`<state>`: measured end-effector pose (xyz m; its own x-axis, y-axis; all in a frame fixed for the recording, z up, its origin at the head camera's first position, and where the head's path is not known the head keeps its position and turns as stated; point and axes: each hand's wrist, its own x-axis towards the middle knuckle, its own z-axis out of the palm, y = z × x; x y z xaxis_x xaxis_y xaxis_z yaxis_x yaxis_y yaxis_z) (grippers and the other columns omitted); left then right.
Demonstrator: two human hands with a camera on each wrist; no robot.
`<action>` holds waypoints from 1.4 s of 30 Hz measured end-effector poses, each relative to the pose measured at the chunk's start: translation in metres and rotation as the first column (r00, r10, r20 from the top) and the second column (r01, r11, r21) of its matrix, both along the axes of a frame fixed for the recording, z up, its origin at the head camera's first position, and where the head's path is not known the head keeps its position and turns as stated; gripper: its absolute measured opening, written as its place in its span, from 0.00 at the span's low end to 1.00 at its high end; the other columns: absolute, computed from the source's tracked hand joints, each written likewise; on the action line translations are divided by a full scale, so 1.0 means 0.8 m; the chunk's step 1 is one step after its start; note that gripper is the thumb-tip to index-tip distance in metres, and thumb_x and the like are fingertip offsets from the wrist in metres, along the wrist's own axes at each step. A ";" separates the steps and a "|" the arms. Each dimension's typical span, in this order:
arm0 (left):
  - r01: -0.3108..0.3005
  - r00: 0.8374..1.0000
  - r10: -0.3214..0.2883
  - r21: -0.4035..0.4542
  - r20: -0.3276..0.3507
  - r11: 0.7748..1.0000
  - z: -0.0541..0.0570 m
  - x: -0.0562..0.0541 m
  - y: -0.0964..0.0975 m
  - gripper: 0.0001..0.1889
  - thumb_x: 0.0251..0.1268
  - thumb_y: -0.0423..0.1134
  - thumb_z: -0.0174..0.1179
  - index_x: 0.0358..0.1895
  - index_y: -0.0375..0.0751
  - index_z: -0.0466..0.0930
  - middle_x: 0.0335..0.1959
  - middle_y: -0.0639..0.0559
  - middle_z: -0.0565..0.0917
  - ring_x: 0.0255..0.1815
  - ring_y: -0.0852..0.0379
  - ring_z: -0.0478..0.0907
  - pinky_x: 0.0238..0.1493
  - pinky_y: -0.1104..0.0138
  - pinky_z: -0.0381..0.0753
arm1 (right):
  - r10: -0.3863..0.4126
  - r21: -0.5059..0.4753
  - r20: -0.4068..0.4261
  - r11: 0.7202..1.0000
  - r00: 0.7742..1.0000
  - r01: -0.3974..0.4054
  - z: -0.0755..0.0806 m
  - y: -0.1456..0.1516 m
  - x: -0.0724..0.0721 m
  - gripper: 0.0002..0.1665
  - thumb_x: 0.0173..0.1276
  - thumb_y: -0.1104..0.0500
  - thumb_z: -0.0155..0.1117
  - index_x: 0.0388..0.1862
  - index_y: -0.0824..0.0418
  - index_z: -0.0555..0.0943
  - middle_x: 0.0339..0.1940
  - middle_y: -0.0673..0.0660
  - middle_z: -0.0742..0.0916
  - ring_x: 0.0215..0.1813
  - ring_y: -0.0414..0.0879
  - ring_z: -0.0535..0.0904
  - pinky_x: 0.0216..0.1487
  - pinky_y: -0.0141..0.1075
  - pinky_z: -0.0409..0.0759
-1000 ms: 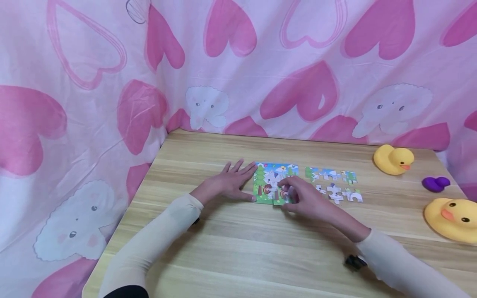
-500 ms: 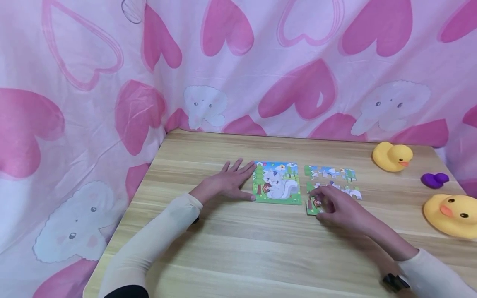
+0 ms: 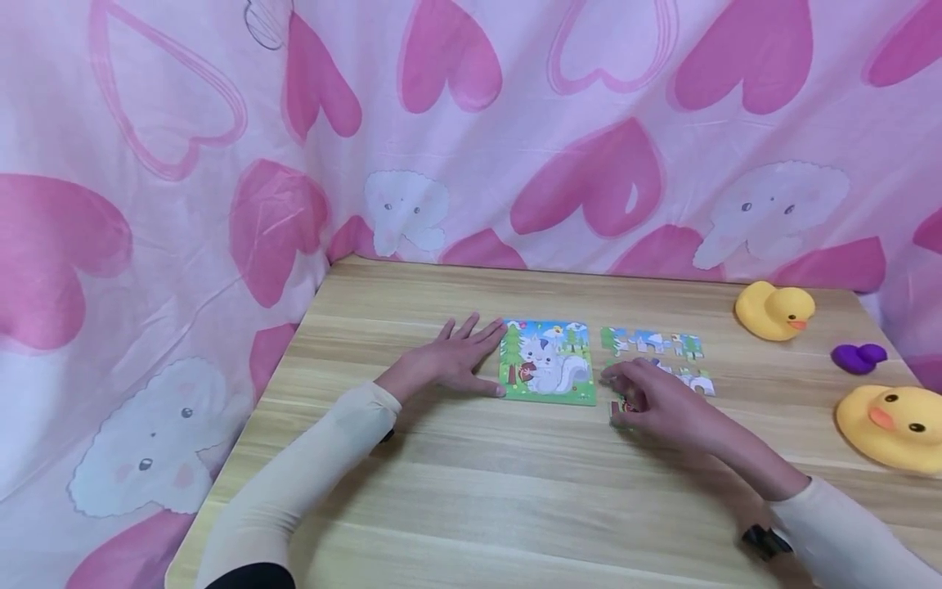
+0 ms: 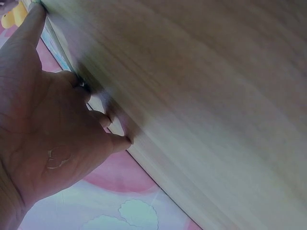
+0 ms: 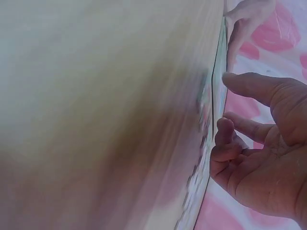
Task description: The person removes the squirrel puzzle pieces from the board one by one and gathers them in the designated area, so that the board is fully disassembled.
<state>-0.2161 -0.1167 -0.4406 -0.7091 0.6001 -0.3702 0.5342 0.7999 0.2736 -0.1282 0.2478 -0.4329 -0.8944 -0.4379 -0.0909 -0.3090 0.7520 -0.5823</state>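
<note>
A squirrel picture board (image 3: 548,360) lies flat on the wooden table. Against its left side rests my left hand (image 3: 456,360), fingers spread, with the thumb and fingertips touching the board's edge. My right hand (image 3: 662,405) is low over the loose jigsaw pieces to the right of the board. One jigsaw piece (image 3: 615,409) with a brown and green print lies under its thumb, partly hidden. In the right wrist view the thumb (image 5: 247,85) and index finger stand apart with nothing pinched between them. Other jigsaw pieces (image 3: 651,340) form rows beyond the hand; some are covered.
Two yellow rubber ducks, one at the back (image 3: 774,312) and one nearer (image 3: 894,425), stand at the right. Between them sits a small purple duck (image 3: 859,357). A pink heart-print curtain (image 3: 456,147) hangs along the table's back and left edges.
My right hand has moved right from the board with a jigsaw piece, which now lies at the lower left of the loose pieces. Its fingers have parted. My left hand has stayed put.
</note>
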 end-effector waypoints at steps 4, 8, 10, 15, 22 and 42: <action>0.000 1.000 0.000 0.001 0.007 1.000 -0.002 0.001 0.001 0.61 0.66 0.78 0.56 0.88 0.58 0.28 0.90 0.60 0.31 0.91 0.42 0.25 0.87 0.36 0.27 | 0.014 -0.014 0.026 1.000 1.000 -0.013 0.000 -0.021 -0.010 0.33 0.66 0.57 0.79 0.69 0.55 0.79 0.50 0.54 0.83 0.41 0.45 0.77 0.36 0.30 0.79; -0.001 1.000 0.001 0.000 0.007 1.000 -0.002 0.002 0.002 0.61 0.66 0.78 0.56 0.88 0.58 0.28 0.90 0.59 0.32 0.91 0.42 0.25 0.87 0.37 0.27 | 0.029 -0.005 0.031 1.000 0.999 -0.029 -0.002 -0.044 -0.020 0.34 0.66 0.55 0.78 0.70 0.54 0.79 0.55 0.54 0.83 0.43 0.44 0.77 0.39 0.31 0.80; -0.003 1.000 0.003 -0.002 0.009 1.000 -0.003 0.002 0.003 0.61 0.66 0.79 0.55 0.88 0.59 0.28 0.90 0.60 0.32 0.91 0.42 0.25 0.87 0.37 0.27 | 0.040 0.004 0.024 0.999 0.999 -0.041 -0.005 -0.056 -0.023 0.35 0.66 0.55 0.79 0.71 0.55 0.79 0.57 0.55 0.83 0.44 0.44 0.77 0.41 0.33 0.80; -0.006 1.000 0.006 -0.005 0.006 1.000 -0.004 0.000 0.004 0.60 0.66 0.79 0.55 0.88 0.59 0.29 0.90 0.61 0.31 0.91 0.43 0.25 0.87 0.36 0.28 | 0.047 0.027 0.009 0.999 0.999 -0.047 -0.008 -0.077 -0.031 0.34 0.67 0.53 0.78 0.71 0.52 0.79 0.59 0.54 0.83 0.47 0.46 0.76 0.48 0.38 0.79; -0.009 1.000 0.009 -0.004 0.009 1.000 -0.001 0.000 0.003 0.60 0.66 0.78 0.56 0.88 0.59 0.29 0.90 0.61 0.32 0.91 0.44 0.25 0.87 0.36 0.28 | 0.080 0.057 -0.002 0.995 0.997 -0.080 -0.009 -0.088 -0.040 0.33 0.68 0.52 0.77 0.70 0.52 0.79 0.55 0.50 0.84 0.44 0.44 0.77 0.46 0.38 0.78; -0.010 1.000 0.010 -0.011 0.005 1.000 0.002 0.000 0.002 0.60 0.66 0.78 0.56 0.88 0.58 0.30 0.91 0.59 0.33 0.91 0.42 0.26 0.86 0.36 0.28 | 0.105 0.042 0.086 0.993 0.991 -0.109 -0.012 -0.096 -0.062 0.32 0.64 0.56 0.80 0.66 0.39 0.82 0.57 0.54 0.83 0.43 0.46 0.77 0.41 0.37 0.79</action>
